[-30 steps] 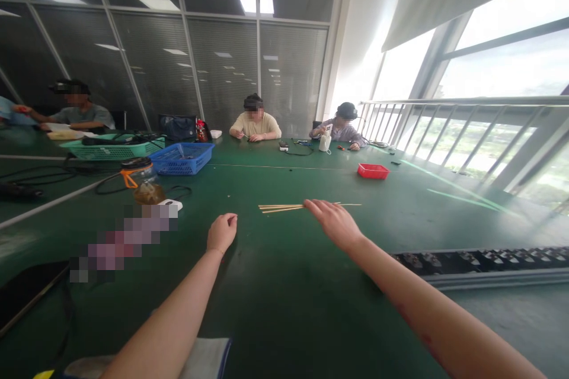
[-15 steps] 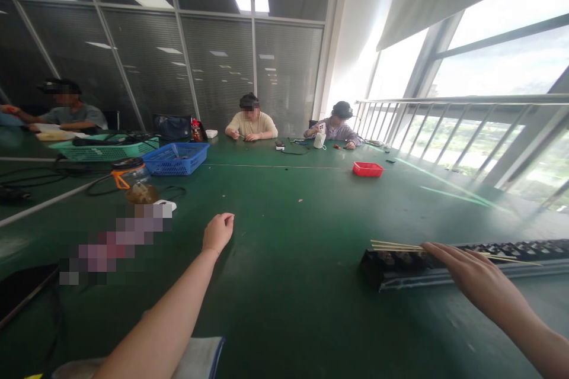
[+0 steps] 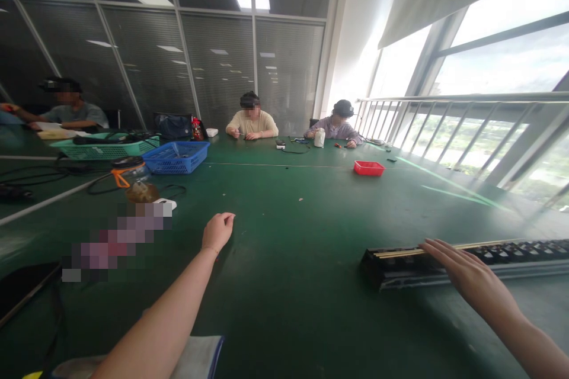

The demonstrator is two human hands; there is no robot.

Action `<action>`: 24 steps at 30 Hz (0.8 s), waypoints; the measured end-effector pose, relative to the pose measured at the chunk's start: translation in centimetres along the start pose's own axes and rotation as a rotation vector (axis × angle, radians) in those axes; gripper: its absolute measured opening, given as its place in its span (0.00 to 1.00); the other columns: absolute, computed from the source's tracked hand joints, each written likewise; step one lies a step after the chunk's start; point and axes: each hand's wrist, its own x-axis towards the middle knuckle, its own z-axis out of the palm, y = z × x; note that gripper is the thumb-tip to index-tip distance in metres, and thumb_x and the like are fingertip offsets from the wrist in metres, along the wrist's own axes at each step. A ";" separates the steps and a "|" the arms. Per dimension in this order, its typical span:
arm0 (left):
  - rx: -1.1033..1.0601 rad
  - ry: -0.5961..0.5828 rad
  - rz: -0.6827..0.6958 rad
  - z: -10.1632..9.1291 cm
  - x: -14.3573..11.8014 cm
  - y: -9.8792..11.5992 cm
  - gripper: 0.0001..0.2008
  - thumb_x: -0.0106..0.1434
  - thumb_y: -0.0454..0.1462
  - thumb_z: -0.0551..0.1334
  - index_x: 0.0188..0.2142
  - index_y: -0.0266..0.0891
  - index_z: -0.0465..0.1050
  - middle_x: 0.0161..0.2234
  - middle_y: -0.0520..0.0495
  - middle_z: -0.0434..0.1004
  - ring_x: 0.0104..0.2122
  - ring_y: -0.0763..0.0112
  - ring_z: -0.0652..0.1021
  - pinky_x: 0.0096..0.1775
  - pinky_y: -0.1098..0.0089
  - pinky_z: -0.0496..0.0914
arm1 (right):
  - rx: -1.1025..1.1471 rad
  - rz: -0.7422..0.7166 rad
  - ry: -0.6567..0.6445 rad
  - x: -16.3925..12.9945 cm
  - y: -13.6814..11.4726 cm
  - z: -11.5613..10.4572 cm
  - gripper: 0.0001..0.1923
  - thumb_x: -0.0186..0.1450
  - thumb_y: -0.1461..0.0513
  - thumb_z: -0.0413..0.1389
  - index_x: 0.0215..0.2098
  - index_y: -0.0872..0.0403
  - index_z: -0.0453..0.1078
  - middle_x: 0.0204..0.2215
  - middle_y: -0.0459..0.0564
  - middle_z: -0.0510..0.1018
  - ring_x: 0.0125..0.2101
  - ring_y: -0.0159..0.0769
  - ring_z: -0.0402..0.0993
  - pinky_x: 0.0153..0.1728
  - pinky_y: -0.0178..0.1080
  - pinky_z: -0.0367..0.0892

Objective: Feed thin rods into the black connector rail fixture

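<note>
Over the green table, my left hand is closed, its fingers curled under; whatever it may hold is hidden. On the right, my right hand is open, its fingers stretched out flat and together across a long black rack. Thin pale wooden sticks lie lengthwise along the top of that rack, under my right fingertips. A row of slots or dark small parts shows further right along the rack, too small to make out.
A red basket stands further back. To the left are a blue basket, a green basket and a jar with an orange strap. Several people sit across the table. Something flat with a blue edge lies below my left forearm.
The sticks were fanned out with ends poking past the rack; now they lie closer together along it. My right hand has shifted slightly. My left hand has stayed in place.
</note>
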 end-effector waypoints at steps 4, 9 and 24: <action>-0.001 -0.013 0.002 -0.2 -0.1 0.2 0.16 0.60 0.42 0.48 0.37 0.43 0.73 0.39 0.46 0.73 0.36 0.66 0.73 0.32 0.71 0.66 | 0.014 0.083 0.027 -0.2 -1.1 0.3 0.25 0.60 0.66 0.38 0.55 0.51 0.57 0.52 0.54 0.64 0.54 0.42 0.56 0.47 0.43 0.61; -0.001 -0.012 0.005 -0.3 -0.2 0.3 0.17 0.60 0.42 0.48 0.37 0.42 0.74 0.39 0.46 0.73 0.35 0.66 0.74 0.31 0.71 0.66 | -0.006 0.076 0.016 -0.5 -1.1 0.3 0.27 0.60 0.67 0.37 0.57 0.50 0.54 0.53 0.52 0.62 0.55 0.40 0.54 0.48 0.43 0.59; 0.032 -0.001 0.016 0.0 0.1 0.0 0.16 0.60 0.42 0.49 0.37 0.43 0.74 0.39 0.47 0.73 0.35 0.66 0.73 0.32 0.71 0.65 | -0.224 -0.077 0.146 -0.4 -0.4 0.2 0.26 0.63 0.65 0.33 0.59 0.52 0.50 0.52 0.53 0.65 0.50 0.41 0.62 0.43 0.44 0.60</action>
